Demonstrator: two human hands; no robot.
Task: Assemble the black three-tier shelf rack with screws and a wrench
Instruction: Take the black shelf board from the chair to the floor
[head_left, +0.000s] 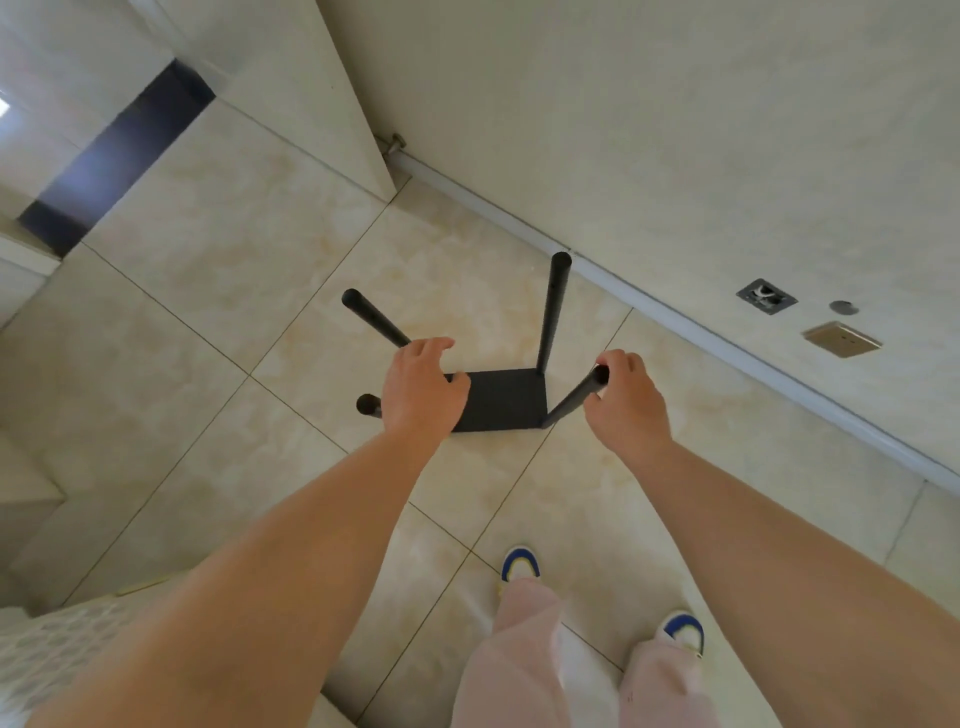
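Head view, looking down: a black shelf rack is being stood on a pale tiled floor, its square panel lying between the two hands and four black posts rising from its corners. The top of the near-right post is being gripped by the right hand, fingers curled round it. The left hand is being held over the panel's left edge, fingers loosely bent; whether anything is being grasped cannot be told. Just beyond its fingertips, the far-left post is leaning away.
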